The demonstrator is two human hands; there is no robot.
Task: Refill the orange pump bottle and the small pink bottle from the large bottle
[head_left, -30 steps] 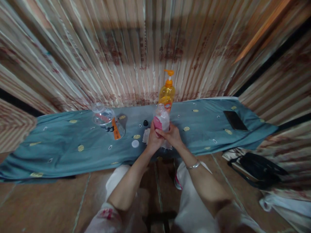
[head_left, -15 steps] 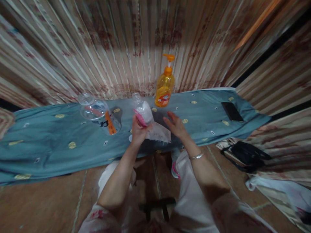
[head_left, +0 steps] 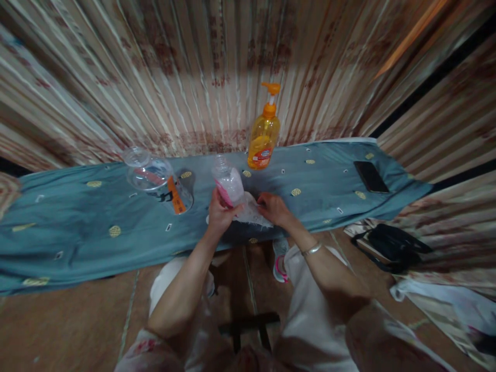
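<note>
A small clear plastic bottle point(head_left: 231, 185) with a pink label is tilted in my left hand point(head_left: 222, 213), whose fingers wrap round its lower part. No cap shows on its neck. A thin whitish cloth point(head_left: 251, 213) hangs between my hands, just below the bottle. My right hand point(head_left: 274, 207) pinches the cloth's upper right edge, fingers curled together. Behind them stands an orange pump bottle point(head_left: 263, 138) with yellow liquid inside. To the left is a large clear plastic jar point(head_left: 157, 183) with an orange label strip.
A teal cloth with pineapple prints covers the narrow table point(head_left: 89, 227). A black phone point(head_left: 371, 176) lies at its right end. Pleated curtains point(head_left: 186, 77) hang close behind. A black bag point(head_left: 395, 247) rests at the lower right, and a dark stool point(head_left: 250, 325) is below me.
My right hand has closed from spread fingers onto the cloth, moving slightly left. The small bottle has turned a little in my left hand, and the cloth is more bunched.
</note>
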